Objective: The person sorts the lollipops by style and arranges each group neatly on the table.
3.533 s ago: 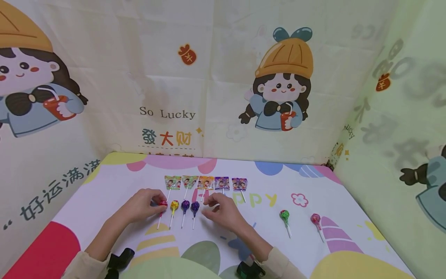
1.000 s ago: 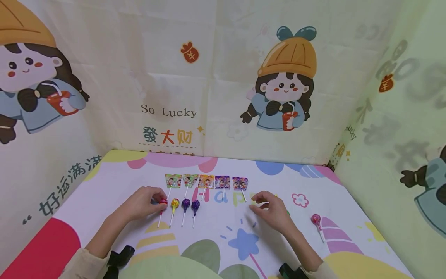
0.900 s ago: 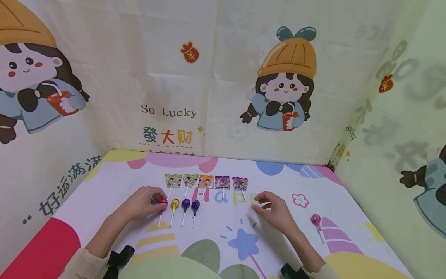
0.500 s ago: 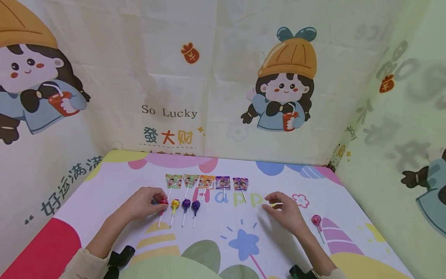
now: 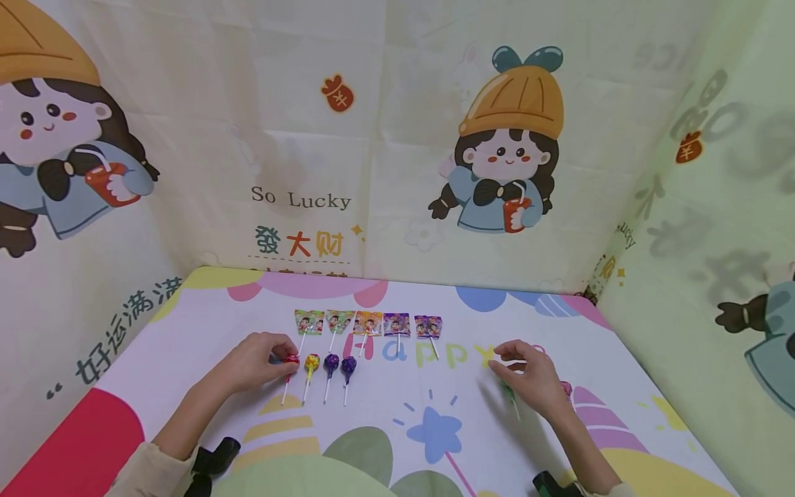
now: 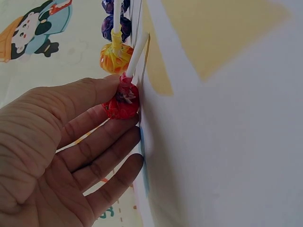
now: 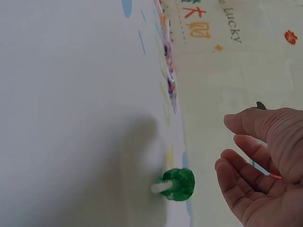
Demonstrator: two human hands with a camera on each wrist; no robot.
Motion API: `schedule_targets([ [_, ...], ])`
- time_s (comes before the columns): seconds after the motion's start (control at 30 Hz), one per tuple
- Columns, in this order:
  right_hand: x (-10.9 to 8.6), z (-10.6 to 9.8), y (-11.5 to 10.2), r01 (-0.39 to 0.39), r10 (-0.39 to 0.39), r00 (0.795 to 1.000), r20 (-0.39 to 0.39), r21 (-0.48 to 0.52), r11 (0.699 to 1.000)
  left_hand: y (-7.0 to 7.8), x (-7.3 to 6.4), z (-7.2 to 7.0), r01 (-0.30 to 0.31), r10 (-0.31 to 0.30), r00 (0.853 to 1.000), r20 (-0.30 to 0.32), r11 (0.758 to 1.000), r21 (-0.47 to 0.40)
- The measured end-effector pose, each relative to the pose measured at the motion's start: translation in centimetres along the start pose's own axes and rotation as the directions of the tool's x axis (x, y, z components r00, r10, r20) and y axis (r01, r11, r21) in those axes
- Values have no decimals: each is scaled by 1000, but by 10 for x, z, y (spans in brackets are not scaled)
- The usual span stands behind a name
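My left hand [image 5: 257, 360] pinches the head of a red-wrapped lollipop [image 6: 122, 101] between thumb and index finger; it lies on the table at the left end of the front row. Beside it are a yellow lollipop [image 5: 312, 364] and two purple lollipops [image 5: 331, 366], sticks toward me. Over at the right, my right hand [image 5: 528, 373] hovers above the table with fingers loosely bent and nothing between them. Below it lies a green lollipop [image 7: 180, 184], partly covered by the hand in the head view. A pink-red lollipop [image 5: 566, 390] is mostly hidden behind the right hand and wrist.
Behind the front row, several flat bagged lollipops [image 5: 368, 323] in green, orange and purple wrappers form a back row. The table [image 5: 385, 386] has a colourful printed cover. A printed cloth backdrop [image 5: 397, 138] stands along its far edge and sides.
My right hand has moved from beside the purple lollipops rightward to above the green lollipop, now partly covering the pink-red one. My left hand stays on the red lollipop.
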State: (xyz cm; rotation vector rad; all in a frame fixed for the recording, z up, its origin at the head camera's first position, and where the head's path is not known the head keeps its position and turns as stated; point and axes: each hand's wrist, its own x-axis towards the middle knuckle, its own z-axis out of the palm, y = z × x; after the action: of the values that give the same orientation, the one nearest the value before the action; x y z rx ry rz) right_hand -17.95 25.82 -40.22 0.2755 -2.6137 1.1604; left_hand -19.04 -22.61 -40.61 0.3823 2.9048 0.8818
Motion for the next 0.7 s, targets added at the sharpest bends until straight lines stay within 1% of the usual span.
schedule_targets([
  [0.2,-3,-9,4,-64,65,998,15,-57,996,0,0,-1,-5,5,1000,0,1000,-3],
  [0.4,-4,-13,10,-87,91,995,31,-96,992,-1,-1,0,-9,9,1000,-4,1000,1],
  [0.57,-4,-15,16,-89,100,990,96,-115,989,-1,-1,1,-9,9,1000,-6,1000,-3],
  [0.7,-6,-14,22,-123,139,978,157,-111,986,-1,-1,1,-13,13,1000,-7,1000,-2],
])
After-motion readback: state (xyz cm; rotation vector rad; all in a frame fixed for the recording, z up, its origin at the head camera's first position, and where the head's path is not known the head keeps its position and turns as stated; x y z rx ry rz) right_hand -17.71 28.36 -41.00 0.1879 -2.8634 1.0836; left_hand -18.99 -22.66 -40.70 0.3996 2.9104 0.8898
